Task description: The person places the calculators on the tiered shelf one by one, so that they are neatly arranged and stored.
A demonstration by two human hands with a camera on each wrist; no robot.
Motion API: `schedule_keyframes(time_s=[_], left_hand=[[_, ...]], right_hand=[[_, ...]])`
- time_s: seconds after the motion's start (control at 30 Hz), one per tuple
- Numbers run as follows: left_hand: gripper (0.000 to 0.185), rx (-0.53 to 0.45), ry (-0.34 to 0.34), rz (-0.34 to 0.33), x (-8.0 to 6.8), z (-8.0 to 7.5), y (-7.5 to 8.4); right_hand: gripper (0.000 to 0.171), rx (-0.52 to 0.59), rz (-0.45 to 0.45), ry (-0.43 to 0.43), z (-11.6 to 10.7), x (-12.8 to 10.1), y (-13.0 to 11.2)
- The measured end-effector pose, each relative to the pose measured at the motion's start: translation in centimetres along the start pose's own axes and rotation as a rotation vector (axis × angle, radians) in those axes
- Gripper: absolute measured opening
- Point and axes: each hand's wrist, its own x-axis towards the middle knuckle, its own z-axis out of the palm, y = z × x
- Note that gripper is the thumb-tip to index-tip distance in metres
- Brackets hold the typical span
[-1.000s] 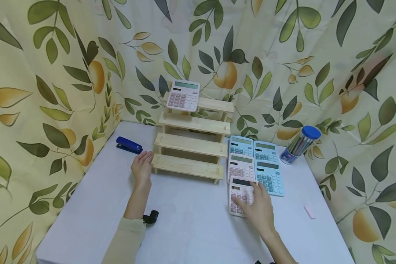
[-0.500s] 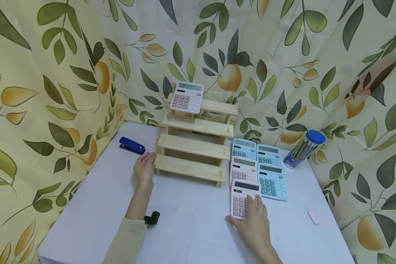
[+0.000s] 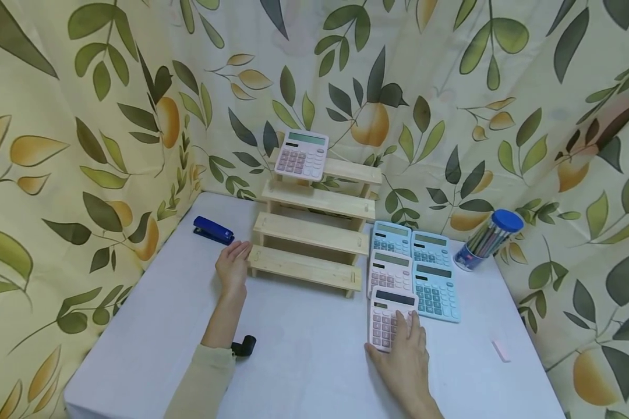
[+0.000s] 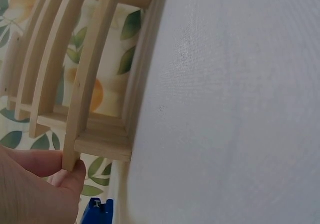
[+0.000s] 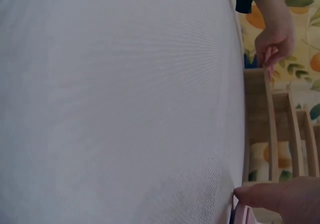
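Observation:
In the head view a stepped wooden display rack stands on the table. My left hand is at the left end of its lowest step; the left wrist view shows thumb and finger pinching the plank end. A white-and-pink calculator leans on the top step. My right hand holds the front pink calculator, thumb at its lower left corner, fingers over its right side. Behind it lie another pink calculator and several blue ones, including a blue calculator.
A blue stapler lies left of the rack. At the back right stands a cup of pencils with a blue lid. A small pink eraser-like piece lies on the white-covered table at right. Patterned curtains border the table.
My right hand has slid toward the front edge of the front pink calculator, its thumb moving from the keys to the lower left corner. The left hand stays at the rack; the head view shifts slightly.

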Motion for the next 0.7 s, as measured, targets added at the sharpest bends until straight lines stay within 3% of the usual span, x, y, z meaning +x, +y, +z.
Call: schedule_keyframes(time_s=[0.27,0.7], left_hand=[[0.066,0.004,-0.003,0.004,-0.06,0.02,-0.01],[0.065,-0.001,0.0,-0.003,0.07,-0.04,-0.07]], right_hand=[[0.114,0.0,-0.017,0.05,0.37,0.37,-0.13],[0.104,-0.01,-0.029,0.041,0.43,0.47,-0.6]])
